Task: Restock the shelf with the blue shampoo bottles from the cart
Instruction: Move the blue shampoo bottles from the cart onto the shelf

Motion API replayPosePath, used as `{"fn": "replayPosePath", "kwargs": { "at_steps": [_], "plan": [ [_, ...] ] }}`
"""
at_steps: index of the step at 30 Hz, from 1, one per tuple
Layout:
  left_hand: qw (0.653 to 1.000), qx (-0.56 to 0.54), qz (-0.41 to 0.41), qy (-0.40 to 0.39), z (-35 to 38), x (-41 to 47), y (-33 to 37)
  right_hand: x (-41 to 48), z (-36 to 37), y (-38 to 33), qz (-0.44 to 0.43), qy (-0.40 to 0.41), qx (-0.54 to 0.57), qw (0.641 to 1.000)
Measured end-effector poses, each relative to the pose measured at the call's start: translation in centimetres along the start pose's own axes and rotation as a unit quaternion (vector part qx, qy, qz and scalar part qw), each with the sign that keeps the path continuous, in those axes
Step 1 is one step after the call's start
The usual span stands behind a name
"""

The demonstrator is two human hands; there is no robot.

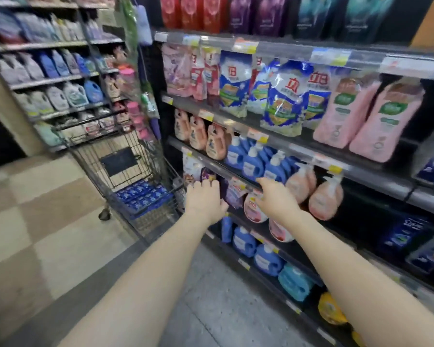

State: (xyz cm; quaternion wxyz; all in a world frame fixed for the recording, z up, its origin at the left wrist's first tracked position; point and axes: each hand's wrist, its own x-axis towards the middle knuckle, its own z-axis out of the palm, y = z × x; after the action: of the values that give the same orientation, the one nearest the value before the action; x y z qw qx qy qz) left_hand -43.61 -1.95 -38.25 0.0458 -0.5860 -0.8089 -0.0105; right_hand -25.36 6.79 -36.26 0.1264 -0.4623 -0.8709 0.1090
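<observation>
A wire shopping cart point(125, 156) stands in the aisle at the shelf's left end, with several blue shampoo packs point(143, 195) lying in its basket. Blue pump bottles point(253, 164) stand in a row on the middle shelf point(376, 176) to the right. My left hand point(206, 200) reaches forward between cart and shelf, fingers relaxed, holding nothing. My right hand point(276, 199) stretches toward the shelf edge just below the blue pump bottles, fingers extended and empty. The picture is blurred by motion.
Pink pump bottles point(323, 199) stand right of the blue ones. White-and-blue refill pouches point(283, 96) and pink pouches point(376, 121) fill the shelf above. More blue jugs point(266, 259) sit on the lowest shelf. A second shelving unit point(50, 78) lines the far left.
</observation>
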Motion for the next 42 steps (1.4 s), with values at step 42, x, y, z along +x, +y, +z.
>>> {"fn": "replayPosePath", "kwargs": {
  "at_steps": [42],
  "plan": [
    [0.889,-0.133,-0.324,-0.294,40.7,47.0,-65.4,75.5,65.0,-39.2,-0.111,-0.359,-0.056,0.925]
  ]
}}
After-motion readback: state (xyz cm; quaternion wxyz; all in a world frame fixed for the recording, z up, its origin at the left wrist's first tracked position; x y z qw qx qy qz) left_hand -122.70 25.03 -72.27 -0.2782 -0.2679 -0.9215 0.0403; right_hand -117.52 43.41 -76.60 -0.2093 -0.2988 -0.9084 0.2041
